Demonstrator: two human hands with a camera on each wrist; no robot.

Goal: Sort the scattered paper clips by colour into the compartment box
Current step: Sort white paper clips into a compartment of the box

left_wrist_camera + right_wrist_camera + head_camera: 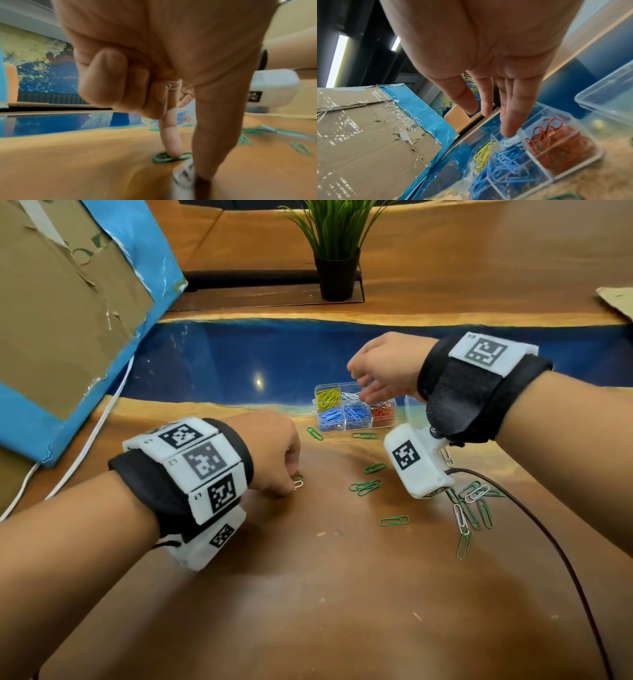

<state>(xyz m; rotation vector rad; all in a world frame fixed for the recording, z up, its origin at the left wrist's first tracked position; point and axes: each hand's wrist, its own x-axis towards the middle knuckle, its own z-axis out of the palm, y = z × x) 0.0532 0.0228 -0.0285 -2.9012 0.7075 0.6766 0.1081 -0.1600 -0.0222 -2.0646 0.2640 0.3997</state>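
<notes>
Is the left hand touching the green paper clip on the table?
Touching. In the left wrist view, a fingertip of the left hand presses on the green paper clip.

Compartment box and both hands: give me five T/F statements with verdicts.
1. The right hand is over the compartment box with fingers extended, holding nothing visible. True.
2. The left hand is above the box too. False: it is down at the table, its forefinger pressing a green clip, a white clip beside it.
3. The yellow clips fill two compartments. False: one; the blue clips fill two.
4. Loose clips on the table are green or white. True, as far as the head view shows.
5. The red clips share a compartment with blue ones. False: a clear wall separates them.
</notes>
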